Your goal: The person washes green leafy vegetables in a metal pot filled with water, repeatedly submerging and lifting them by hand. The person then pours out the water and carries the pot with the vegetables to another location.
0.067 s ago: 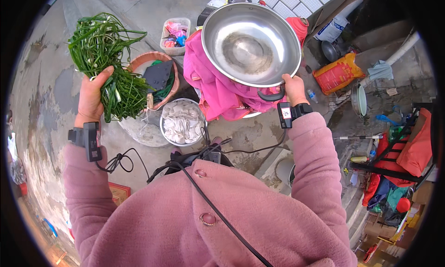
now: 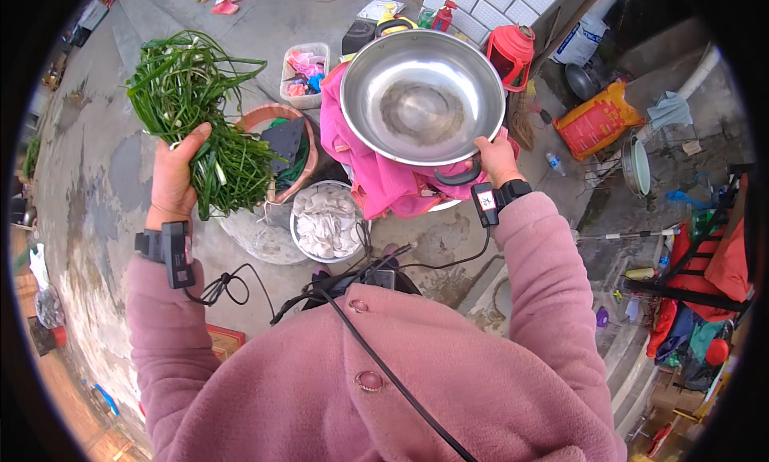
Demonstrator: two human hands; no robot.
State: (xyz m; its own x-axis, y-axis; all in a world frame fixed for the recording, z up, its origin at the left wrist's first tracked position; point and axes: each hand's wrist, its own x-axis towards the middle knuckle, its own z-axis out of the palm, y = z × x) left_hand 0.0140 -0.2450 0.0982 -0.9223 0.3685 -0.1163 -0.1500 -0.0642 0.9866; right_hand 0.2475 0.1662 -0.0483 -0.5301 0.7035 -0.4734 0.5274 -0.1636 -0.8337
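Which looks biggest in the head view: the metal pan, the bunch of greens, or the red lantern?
1. Metal pan, though it is held near the camera.
2. Bunch of greens, also held near.
3. Red lantern.

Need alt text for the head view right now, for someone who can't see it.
Seen from above, a person in a pink coat holds a bunch of green chives in the left hand and an empty steel wok by its handle in the right hand, over a concrete yard.
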